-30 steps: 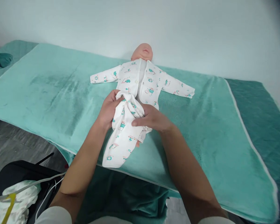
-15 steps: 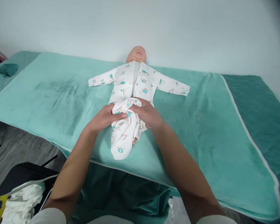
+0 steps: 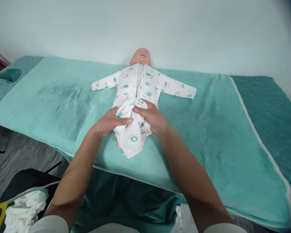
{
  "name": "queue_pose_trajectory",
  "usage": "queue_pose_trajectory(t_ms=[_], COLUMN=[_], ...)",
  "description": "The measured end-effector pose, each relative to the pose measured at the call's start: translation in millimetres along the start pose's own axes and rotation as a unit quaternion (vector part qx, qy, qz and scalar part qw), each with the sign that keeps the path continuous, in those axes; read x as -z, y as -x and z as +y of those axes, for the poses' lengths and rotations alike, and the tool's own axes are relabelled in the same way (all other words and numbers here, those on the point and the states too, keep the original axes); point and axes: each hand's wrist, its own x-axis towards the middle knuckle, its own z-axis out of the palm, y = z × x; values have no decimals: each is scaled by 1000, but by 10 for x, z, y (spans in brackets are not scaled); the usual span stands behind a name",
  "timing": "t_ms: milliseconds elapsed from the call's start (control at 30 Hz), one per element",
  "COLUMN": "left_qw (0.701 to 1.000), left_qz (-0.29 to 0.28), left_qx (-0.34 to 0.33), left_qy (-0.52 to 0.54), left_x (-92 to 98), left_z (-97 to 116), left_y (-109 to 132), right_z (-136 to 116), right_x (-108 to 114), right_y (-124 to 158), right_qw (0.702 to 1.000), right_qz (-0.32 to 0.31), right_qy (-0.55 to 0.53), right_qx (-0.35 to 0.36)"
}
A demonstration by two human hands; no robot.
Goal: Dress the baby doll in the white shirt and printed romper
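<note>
A baby doll [image 3: 141, 57] lies on its back, head toward the wall and arms spread. It wears a white baby jacket [image 3: 149, 85] with green and pink prints, its front edges slightly apart. Over the doll's lower body is a bunched garment in the same print, apparently baby pants [image 3: 133, 139]. My left hand [image 3: 110, 121] grips its left side, thumb on top. My right hand [image 3: 151, 116] grips the gathered upper edge from the right, thumb pressing into the folds. The cloth and my hands hide most of the doll's legs.
A green plush cover [image 3: 70, 106] with pale piping lies over the table, against a white wall [image 3: 196, 35]. At lower left, crumpled white printed cloth [image 3: 26, 207] rests on a black chair [image 3: 26, 176], beside a yellow strip [image 3: 0, 216].
The hanging end of the pants has swung right and folded up a little. Both hands keep their hold with small shifts. The view has moved slightly.
</note>
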Motion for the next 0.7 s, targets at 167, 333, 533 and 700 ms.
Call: queue_pose_trajectory(t_ms=[167, 333, 533, 700], left_qw=[998, 982, 982, 996], left_qz=[48, 118, 125, 53], left_qx=[-20, -81, -59, -37], left_qy=[25, 127, 131, 56], left_x=[-52, -190, -201, -88], left_z=[3, -53, -58, -116], left_y=[-5, -60, 4, 89], right_z=[20, -58, -43, 39], right_x=[5, 105, 127, 98], right_y=[6, 27, 33, 26], right_qw=[1000, 991, 990, 998], right_qz=[25, -99, -120, -60], right_qy=[11, 79, 56, 21], right_qx=[-5, -48, -44, -10])
